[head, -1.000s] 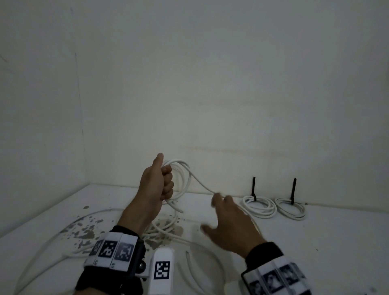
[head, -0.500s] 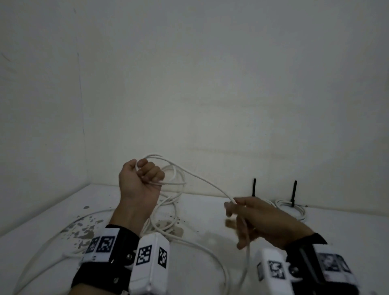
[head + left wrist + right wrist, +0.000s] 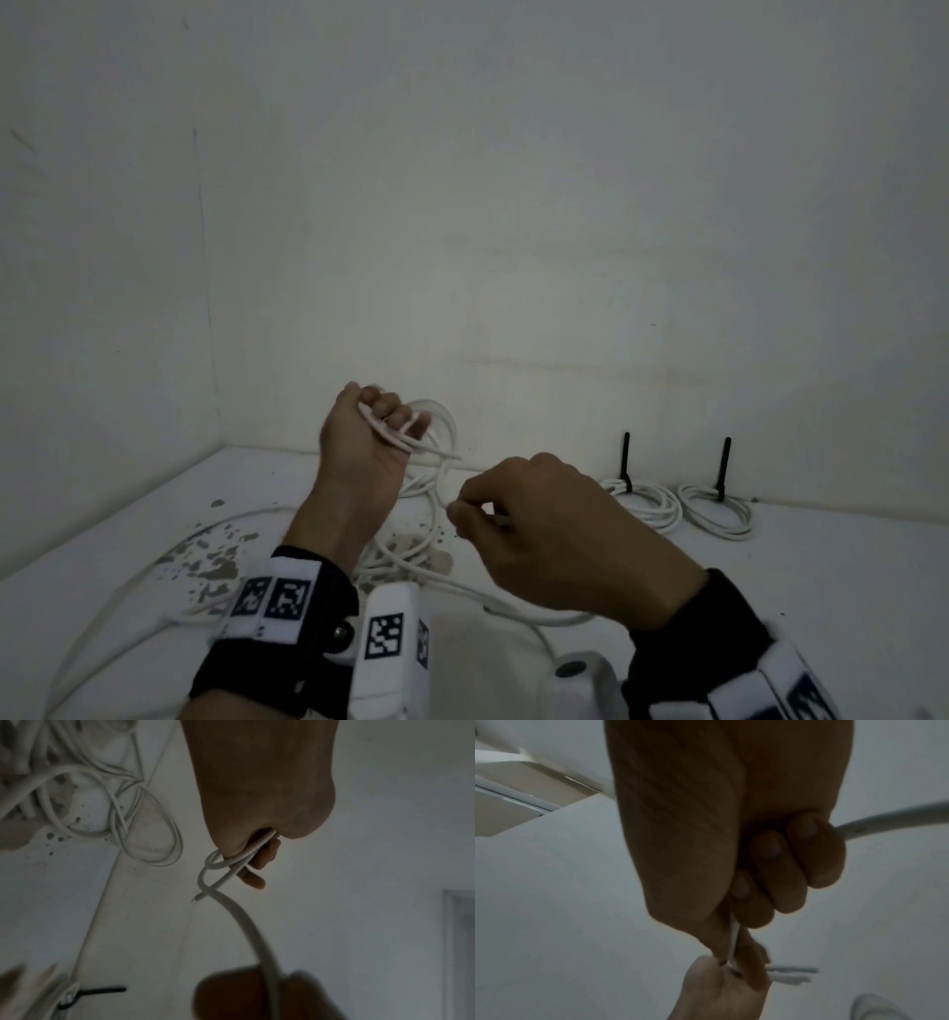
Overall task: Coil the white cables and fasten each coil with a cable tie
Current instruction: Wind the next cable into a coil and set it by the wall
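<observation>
My left hand (image 3: 377, 426) is raised above the white table (image 3: 821, 591) and grips loops of a white cable (image 3: 444, 426); in the left wrist view the cable (image 3: 226, 862) crosses under its curled fingers (image 3: 253, 880). My right hand (image 3: 513, 514) is a little lower and to the right, pinching the same cable between thumb and fingers; the right wrist view shows the cable (image 3: 734, 941) running through that hand (image 3: 744, 953). Slack cable (image 3: 128, 580) trails over the table to the left.
Two finished white coils (image 3: 647, 501) (image 3: 719, 509), each with an upright black cable tie (image 3: 625, 455), lie against the back wall at right. Grey chipped patches (image 3: 215, 555) mark the tabletop at left. Walls close the corner at the left and behind.
My right hand has moved left and closer to the left hand, bringing cable with it. The left hand has kept its hold on the loops and dropped slightly.
</observation>
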Demonstrator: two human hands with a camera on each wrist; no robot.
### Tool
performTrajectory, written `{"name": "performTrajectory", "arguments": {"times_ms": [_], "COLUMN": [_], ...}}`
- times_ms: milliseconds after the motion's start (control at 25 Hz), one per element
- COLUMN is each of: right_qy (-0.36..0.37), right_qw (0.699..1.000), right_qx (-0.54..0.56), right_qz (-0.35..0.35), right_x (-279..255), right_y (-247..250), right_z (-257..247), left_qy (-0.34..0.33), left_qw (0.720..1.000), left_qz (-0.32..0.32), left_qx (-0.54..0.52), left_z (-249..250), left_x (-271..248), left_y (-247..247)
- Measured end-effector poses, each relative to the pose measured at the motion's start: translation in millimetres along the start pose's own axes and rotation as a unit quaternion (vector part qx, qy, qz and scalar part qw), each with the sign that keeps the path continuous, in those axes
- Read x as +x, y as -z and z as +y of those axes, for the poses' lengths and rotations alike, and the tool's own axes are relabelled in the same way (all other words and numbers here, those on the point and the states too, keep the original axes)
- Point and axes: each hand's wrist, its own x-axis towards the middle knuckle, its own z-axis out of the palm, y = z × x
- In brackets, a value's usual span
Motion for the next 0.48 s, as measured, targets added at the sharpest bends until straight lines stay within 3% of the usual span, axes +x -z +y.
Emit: {"name": "performTrajectory", "arguments": {"times_ms": [80, 200, 360, 480], "right_qy": [0.026, 0.039, -0.021, -0.066], "right_qw": [1.0, 0.997, 0.981, 0.975], "right_qx": [0.013, 0.052, 0.068, 0.054], "right_qz": [0.006, 0.048, 0.18, 0.205], "right_x": [1, 4, 10, 8], "right_y": [-3, -2, 4, 5], "right_z": [-7, 1, 32, 47], "left_qy": [0.047, 0.121, 0.222, 0.24], "left_qw": [0.992, 0.95, 0.903, 0.868], "left_qz": [-0.01, -0.053, -0.172, -0.207], "left_qx": [0.113, 0.283, 0.324, 0.383], "left_z": [-13, -27, -22, -22], "left_x": [-12, -29, -39, -44], "left_y": [-15, -21, -19, -25]}}
